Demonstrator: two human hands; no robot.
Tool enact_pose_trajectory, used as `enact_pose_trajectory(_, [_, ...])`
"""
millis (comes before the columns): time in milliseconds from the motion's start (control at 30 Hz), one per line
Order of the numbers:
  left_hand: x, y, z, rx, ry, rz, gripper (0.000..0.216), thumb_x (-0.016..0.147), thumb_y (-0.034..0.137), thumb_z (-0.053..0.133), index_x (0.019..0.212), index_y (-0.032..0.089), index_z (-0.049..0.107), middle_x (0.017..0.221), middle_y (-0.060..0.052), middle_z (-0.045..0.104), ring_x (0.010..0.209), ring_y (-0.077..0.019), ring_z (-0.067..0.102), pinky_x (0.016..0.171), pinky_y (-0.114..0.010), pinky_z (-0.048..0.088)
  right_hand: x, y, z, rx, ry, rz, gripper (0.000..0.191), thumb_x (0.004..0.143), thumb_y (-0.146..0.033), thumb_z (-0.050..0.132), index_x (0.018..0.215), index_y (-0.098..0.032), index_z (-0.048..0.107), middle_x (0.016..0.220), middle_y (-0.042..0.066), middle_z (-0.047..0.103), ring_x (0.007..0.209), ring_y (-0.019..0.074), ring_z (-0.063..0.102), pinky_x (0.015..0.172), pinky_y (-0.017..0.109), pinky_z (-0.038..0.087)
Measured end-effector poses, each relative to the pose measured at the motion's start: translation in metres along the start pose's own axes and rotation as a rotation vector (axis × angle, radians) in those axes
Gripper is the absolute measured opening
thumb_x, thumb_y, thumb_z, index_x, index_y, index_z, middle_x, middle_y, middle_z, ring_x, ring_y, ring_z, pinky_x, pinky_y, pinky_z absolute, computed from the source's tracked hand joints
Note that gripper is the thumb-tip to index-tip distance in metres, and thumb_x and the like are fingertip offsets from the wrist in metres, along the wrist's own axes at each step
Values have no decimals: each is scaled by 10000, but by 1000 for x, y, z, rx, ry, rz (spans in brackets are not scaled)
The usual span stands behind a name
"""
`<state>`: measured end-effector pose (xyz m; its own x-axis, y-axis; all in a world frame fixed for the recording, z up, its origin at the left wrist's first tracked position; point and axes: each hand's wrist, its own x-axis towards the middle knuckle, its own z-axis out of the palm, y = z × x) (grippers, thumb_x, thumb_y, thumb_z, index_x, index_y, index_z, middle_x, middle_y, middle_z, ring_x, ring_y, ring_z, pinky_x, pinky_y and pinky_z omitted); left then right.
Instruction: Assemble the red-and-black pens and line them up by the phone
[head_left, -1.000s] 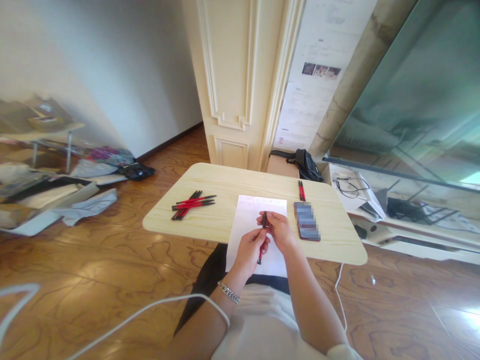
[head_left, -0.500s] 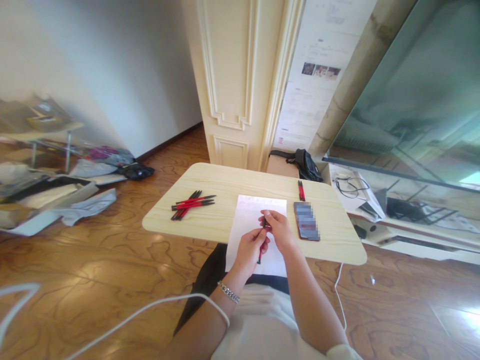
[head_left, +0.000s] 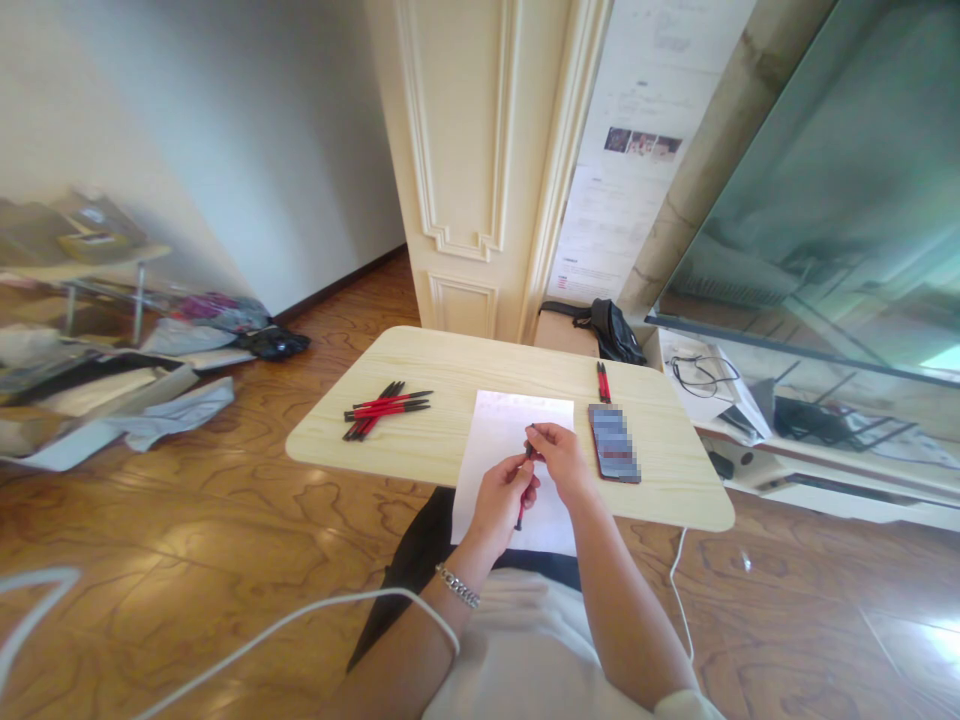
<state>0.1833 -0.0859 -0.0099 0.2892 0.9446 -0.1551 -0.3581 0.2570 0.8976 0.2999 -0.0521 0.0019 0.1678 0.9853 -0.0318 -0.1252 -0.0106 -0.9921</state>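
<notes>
Both hands hold one red and black pen (head_left: 520, 510) upright above a white sheet of paper (head_left: 502, 430) on a small pale wooden table (head_left: 420, 455). My left hand (head_left: 502, 500), with a bracelet at the wrist, grips the pen's red lower barrel. My right hand (head_left: 559, 460) pinches the black upper end between its fingertips. A pile of several red and black pens (head_left: 384, 405) lies at the table's left. Two more pens (head_left: 602, 381) rest at the far right, beside a phone (head_left: 613, 441).
A black bag (head_left: 615, 330) sits on a seat behind the table. Clothes and boxes (head_left: 150, 380) litter the wooden floor at the left. White cables (head_left: 300, 615) run over my lap and down the table's right side. A glass-fronted low unit (head_left: 825, 420) stands at the right.
My right hand has slid slightly lower on the pen's black top, covering more of it. The left hand and everything on the table stay where they were.
</notes>
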Motion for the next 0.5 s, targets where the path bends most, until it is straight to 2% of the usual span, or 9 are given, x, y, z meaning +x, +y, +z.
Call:
enact_pose_trajectory(267, [0, 0, -1, -6, 15, 16, 399, 741, 464, 647, 975, 141, 645, 614, 1, 559, 461, -66, 446, 421, -197, 286, 7, -6, -2, 26, -86, 53, 362, 712, -454, 669, 908, -150, 691, 792, 79, 696, 667, 162, 611, 622, 298, 479])
enact_pose_trajectory(500, [2, -4, -3, -23, 8, 37, 402, 761, 439, 636, 1030, 141, 633, 616, 1, 558, 467, -69, 454, 429, -198, 295, 7, -9, 0, 37, -67, 72, 358, 730, -455, 648, 941, -168, 682, 802, 68, 694, 681, 160, 616, 634, 295, 476])
